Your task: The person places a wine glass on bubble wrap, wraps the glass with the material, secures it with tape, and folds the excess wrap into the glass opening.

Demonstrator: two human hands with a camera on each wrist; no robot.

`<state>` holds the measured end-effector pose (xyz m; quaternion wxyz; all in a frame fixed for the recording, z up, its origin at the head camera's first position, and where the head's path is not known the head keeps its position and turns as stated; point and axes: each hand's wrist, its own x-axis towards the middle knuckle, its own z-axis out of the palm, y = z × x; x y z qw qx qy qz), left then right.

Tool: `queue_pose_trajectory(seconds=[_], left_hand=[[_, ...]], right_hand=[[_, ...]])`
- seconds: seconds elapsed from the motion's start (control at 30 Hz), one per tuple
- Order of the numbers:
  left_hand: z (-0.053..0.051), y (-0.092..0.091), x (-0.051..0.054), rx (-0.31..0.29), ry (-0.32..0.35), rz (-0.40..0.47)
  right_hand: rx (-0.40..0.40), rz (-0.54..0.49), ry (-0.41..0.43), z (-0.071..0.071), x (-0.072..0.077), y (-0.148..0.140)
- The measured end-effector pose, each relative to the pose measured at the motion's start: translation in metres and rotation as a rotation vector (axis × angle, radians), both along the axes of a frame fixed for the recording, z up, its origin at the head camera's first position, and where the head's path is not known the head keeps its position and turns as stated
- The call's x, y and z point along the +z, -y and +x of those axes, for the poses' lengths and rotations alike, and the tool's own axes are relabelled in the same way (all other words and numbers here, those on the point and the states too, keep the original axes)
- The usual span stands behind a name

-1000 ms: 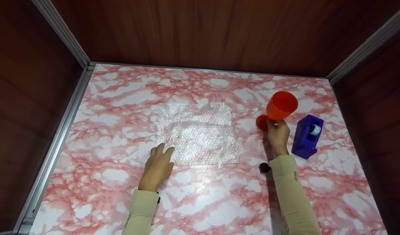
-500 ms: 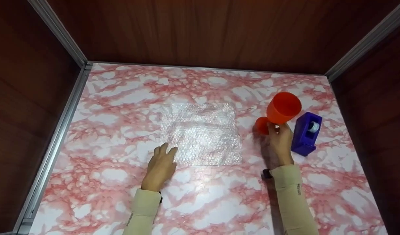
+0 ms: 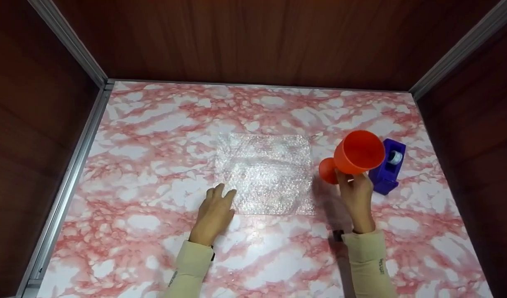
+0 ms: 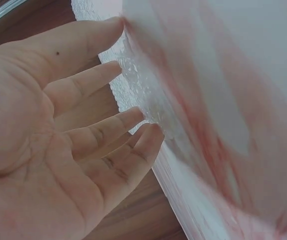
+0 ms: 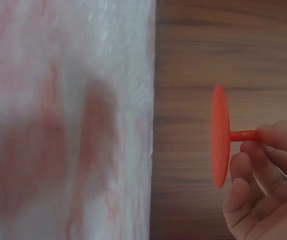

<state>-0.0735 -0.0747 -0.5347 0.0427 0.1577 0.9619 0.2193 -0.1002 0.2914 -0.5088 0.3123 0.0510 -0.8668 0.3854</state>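
Note:
An orange goblet (image 3: 360, 152) is held above the table by my right hand (image 3: 356, 200), thumb and fingers pinching its thin stem (image 5: 242, 135). Its round base (image 5: 221, 136) shows in the right wrist view, apart from the table surface. The bowl tilts with its mouth facing the head camera. A sheet of bubble wrap (image 3: 270, 174) lies flat in the middle of the table. My left hand (image 3: 214, 215) is at the sheet's near left corner, fingers spread and relaxed, holding nothing. In the left wrist view the fingertips (image 4: 133, 116) are beside the wrap; whether they touch it I cannot tell.
A purple tape dispenser (image 3: 388, 167) with a roll of tape stands just right of the goblet, partly behind it in the head view. The red-and-white marbled table (image 3: 154, 124) is bounded by dark wooden panels (image 3: 253, 41) at the back and both sides.
My right hand has brought the goblet nearer in the head view, and the goblet looks larger. The bubble wrap and left hand have shifted slightly right in view.

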Motion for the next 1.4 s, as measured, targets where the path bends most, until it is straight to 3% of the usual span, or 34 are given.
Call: queue_pose_trajectory(seconds=[0.27, 0.63, 1.07, 1.3, 1.4], left_hand=[[0.004, -0.013, 0.000, -0.023, 0.013, 0.021], [0.012, -0.036, -0.005, -0.062, -0.052, 0.030], [0.018, -0.044, -0.007, -0.070, -0.101, 0.057], [0.021, -0.038, -0.006, -0.092, -0.131, 0.156], [0.022, -0.035, -0.004, -0.092, -0.100, 0.203]], right_hand=[[0.027, -0.033, 0.027, 0.024, 0.004, 0.013], [0.044, -0.021, 0.032, 0.042, 0.009, 0.026], [0.046, -0.025, 0.080, 0.046, 0.008, 0.029], [0.076, -0.007, 0.096, 0.045, 0.009, 0.032], [0.121, 0.004, 0.078, 0.042, 0.010, 0.035]])
